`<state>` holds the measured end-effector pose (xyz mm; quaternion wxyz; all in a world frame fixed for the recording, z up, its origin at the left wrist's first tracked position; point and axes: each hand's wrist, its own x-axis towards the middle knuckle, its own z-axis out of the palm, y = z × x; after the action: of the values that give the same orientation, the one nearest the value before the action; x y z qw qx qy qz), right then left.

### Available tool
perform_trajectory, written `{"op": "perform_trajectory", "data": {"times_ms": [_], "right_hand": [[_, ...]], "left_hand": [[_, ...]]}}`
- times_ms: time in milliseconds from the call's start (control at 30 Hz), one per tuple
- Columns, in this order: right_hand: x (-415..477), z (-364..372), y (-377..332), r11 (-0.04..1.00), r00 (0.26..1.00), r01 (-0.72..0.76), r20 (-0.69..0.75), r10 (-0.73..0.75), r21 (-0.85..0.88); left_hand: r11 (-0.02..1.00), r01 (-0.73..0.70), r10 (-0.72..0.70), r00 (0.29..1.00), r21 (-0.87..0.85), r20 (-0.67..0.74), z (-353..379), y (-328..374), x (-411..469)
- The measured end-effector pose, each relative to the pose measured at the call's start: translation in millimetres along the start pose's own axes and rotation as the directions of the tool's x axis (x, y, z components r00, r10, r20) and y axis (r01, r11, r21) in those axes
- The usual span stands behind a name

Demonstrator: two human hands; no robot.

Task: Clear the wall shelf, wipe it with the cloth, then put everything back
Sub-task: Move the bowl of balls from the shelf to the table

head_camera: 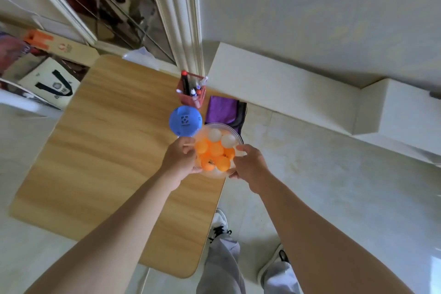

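A clear plastic bowl filled with several orange and two white ping-pong balls hangs over the right edge of the wooden table. My left hand grips its left side and my right hand grips its right rim. Just beyond the bowl lie a blue round ball, a red pen holder with markers, and a purple cloth, all on the table's far right part. The white wall shelf runs along the wall at the right and shows nothing on it.
A second white shelf block sits further right. A white tote bag and a cardboard box lie on the floor at the left, by a glass door. My legs and shoes stand right of the table on pale floor tiles.
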<state>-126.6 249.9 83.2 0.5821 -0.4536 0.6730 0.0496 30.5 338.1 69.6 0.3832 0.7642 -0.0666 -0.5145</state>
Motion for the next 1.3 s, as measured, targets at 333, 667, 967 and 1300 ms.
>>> {"op": "perform_trajectory", "data": {"times_ms": [333,667,967,1300], "right_hand": [[48.3,17.8,5.8,0.999,0.999,-0.048,-0.006,0.048,-0.010],[63.7,26.5,2.3,1.000,1.000,-0.016,0.018,0.017,-0.007],[66.8,24.3,4.6,0.999,0.997,-0.054,0.048,0.054,-0.002],[13.9,-49.1,-15.3,0.999,0.997,0.047,-0.059,-0.046,0.016]], "left_hand": [[0.996,-0.017,0.015,1.000,0.085,0.027,6.4,-9.8,47.4],[0.993,-0.028,0.035,0.997,0.112,-0.062,7.2,-9.8,61.5],[0.961,-0.038,0.069,0.992,0.275,-0.104,4.5,-6.2,63.4],[0.832,-0.209,0.359,0.909,0.514,-0.211,11.9,61.0,6.8]]}}
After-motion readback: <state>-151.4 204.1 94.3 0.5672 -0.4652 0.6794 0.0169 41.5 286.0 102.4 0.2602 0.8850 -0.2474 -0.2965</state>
